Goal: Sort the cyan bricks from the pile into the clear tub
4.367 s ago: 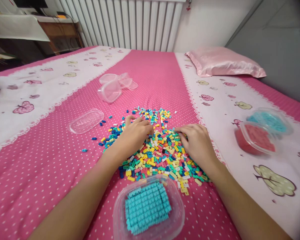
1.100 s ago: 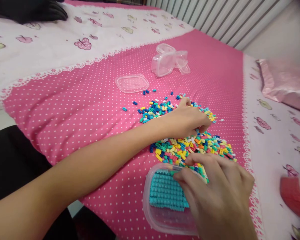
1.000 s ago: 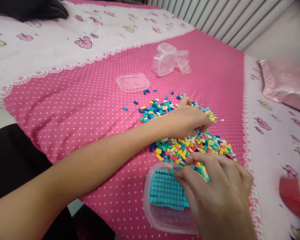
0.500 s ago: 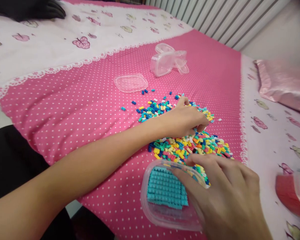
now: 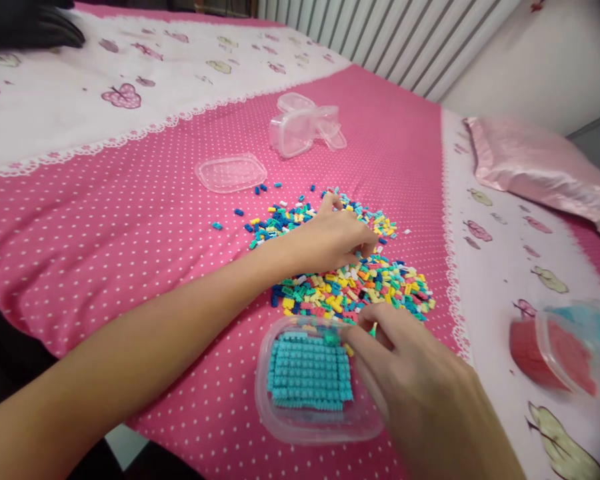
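Note:
My left hand (image 5: 337, 237) reaches across the pile of small coloured building bricks (image 5: 380, 287). Its thumb and forefinger curl down close together at the bricks; what is between the tips is hidden. A clear plastic container (image 5: 300, 430) stands on the near side of the pile. Inside it lies a turquoise studded block (image 5: 310, 373). My right hand (image 5: 410, 380) is closed at the container's right rim, thumb over the inside edge. One green brick (image 5: 373, 331) shows by its fingers.
A clear lid (image 5: 230, 173) lies beyond the pile, with stacked clear containers (image 5: 303, 130) behind it. Several loose bricks are scattered at the left. A tub with red contents (image 5: 540, 353) stands at the right. A pink pillow (image 5: 540, 167) lies at the back right.
The view has swung right, so everything sits further left. The turquoise block lies more level in the container. The right thumb has drawn back toward the rim; the left hand stays at the pile.

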### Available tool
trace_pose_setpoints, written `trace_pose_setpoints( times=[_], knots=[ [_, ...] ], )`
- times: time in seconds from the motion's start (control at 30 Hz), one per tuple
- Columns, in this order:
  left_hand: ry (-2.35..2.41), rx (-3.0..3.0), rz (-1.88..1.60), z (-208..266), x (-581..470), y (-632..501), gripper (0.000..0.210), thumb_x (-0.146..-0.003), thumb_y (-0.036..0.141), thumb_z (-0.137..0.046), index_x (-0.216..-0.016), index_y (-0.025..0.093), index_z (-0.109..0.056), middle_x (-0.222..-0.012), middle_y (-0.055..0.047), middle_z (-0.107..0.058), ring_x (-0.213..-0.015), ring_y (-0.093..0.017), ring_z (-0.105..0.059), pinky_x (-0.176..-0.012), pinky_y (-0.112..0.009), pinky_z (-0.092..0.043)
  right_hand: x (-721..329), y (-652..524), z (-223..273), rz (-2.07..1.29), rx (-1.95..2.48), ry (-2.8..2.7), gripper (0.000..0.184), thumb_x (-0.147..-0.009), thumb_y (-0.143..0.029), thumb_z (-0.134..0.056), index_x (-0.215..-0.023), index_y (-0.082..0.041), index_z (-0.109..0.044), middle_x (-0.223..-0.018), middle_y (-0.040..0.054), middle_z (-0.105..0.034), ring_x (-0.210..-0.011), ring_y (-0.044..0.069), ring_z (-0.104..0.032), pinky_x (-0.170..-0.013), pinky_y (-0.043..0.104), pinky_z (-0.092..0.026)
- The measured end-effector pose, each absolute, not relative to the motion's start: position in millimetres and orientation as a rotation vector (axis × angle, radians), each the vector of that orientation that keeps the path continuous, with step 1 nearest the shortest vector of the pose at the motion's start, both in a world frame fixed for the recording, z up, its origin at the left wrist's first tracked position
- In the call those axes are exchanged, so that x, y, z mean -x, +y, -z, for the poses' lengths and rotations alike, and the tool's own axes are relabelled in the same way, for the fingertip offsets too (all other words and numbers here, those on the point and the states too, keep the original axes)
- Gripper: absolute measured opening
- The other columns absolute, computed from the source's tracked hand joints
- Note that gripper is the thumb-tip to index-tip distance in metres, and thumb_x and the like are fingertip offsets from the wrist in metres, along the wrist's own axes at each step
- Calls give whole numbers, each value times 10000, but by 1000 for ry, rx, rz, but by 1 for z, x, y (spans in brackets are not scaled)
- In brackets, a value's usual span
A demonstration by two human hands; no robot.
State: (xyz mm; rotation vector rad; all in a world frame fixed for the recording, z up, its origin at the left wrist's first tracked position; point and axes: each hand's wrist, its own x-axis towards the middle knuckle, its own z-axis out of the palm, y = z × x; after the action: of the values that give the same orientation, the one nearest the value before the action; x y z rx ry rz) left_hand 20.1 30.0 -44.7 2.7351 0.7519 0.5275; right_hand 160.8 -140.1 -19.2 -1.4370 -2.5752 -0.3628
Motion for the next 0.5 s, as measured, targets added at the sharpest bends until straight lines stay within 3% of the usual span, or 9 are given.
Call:
trace_pose_setpoints(
  times=[0.2, 0.33, 0.5],
  knots=[
    [737, -2741, -555, 46, -20, 30, 122, -847, 136, -687, -925, 224, -723, -916, 9, -779, -926, -187, -640, -991, -418, -222, -163, -138, 16, 402, 1327, -2562, 250, -935, -95, -528, -1013, -233, -721, -1064, 81, -678, -942, 233, -610, -745, 346, -470],
    [729, -2736, -564, 46, -20, 30, 128, -842, 124, -681, -917, 220, -723, -915, 7, -780, -934, -192, -644, -979, -414, -226, -148, -134, 33, 416, 1265, -2443, 256, -953, -134, -557, -884, -265, -767, -1197, 89, -694, -1130, 284, -548, -925, 441, -458],
    [745, -2737, -563, 45, -20, 30, 129, -832, 117, -702, -907, 219, -729, -919, 10, -782, -933, -192, -648, -974, -418, -220, -143, -128, 41, 507, 1243, -2463, 224, -955, -210, -618, -831, -300, -781, -1175, 52, -730, -1125, 264, -556, -928, 431, -457]
  ],
)
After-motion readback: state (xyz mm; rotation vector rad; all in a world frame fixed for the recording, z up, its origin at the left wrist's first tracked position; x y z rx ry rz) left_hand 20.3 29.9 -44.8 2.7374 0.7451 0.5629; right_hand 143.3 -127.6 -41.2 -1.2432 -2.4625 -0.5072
